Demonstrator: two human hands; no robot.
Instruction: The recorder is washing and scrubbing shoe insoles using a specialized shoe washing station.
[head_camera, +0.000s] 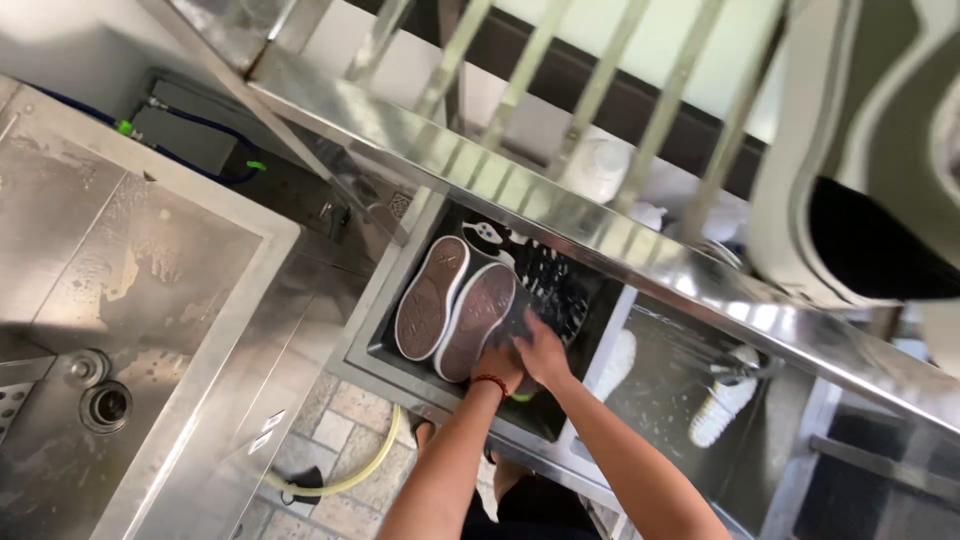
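Two shoes lie sole-up in a steel sink (372, 330) with dark water: one brown-soled shoe (430, 297) at the left and a second brown-soled shoe (478, 320) beside it. My left hand (500, 365), with a red cord at the wrist, grips the heel end of the second shoe. My right hand (543, 350) presses on the same shoe just to the right, over something dark; a bit of green shows below it. Dark fabric with white marks (535, 265) lies in the water behind.
A steel rack rail (560, 215) crosses above the sink. A white shoe (725, 405) lies in the basin to the right, and a large pale shoe (860, 170) sits top right. Another steel basin with a drain (105, 405) is left. A yellow hose (370, 465) lies on the tiled floor.
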